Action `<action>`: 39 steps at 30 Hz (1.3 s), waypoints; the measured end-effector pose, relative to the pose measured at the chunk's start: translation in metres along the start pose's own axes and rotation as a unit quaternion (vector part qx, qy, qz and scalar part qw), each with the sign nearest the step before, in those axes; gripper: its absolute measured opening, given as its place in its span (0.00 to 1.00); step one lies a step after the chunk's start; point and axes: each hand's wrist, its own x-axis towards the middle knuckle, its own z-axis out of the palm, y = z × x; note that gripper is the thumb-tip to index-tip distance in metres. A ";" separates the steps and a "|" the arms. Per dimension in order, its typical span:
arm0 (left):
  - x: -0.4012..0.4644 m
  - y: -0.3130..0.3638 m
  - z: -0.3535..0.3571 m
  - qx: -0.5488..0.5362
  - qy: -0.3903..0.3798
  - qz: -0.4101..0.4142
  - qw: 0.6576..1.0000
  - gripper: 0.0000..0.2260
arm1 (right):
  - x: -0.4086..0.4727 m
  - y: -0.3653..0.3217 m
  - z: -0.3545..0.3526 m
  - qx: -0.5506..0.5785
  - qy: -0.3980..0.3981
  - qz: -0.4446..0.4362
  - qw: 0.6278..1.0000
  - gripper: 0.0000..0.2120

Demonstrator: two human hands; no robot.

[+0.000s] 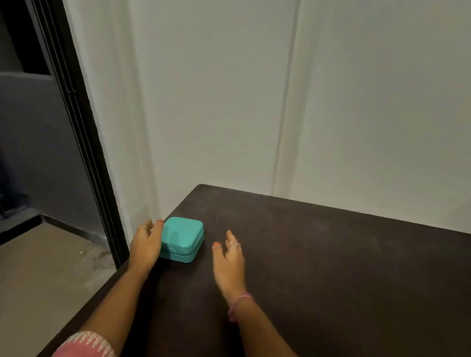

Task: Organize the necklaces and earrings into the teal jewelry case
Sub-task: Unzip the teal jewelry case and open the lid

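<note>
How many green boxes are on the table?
1. The teal jewelry case sits closed near the table's left edge, beside the left hand, with the right hand a little apart.

Dark brown table (348, 271) against white paneled wall (347, 102). Black door frame (73, 109) at left, beige floor (22, 288) w/ small round drain (107, 262) beside frame.

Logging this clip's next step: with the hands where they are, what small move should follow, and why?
Probably bring the right hand onto the teal jewelry case and lift its lid. The case sits closed on the dark table, the left hand touches its left side, and no jewelry shows.
</note>
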 end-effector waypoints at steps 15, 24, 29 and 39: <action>0.009 -0.022 0.005 -0.068 -0.016 -0.066 0.995 0.19 | 0.017 0.005 0.054 0.026 -0.128 0.080 0.988 0.27; -0.037 0.001 0.034 -0.117 -0.056 -0.032 0.991 0.13 | -0.006 0.013 -0.035 0.038 -0.103 0.035 0.993 0.37; -0.087 0.018 0.065 -0.133 -0.126 -0.012 0.983 0.10 | -0.051 -0.007 -0.114 0.046 -0.080 0.030 0.995 0.27; -0.204 0.041 0.111 -0.170 -0.256 0.006 0.951 0.14 | -0.143 -0.001 -0.232 0.013 0.003 0.015 1.000 0.24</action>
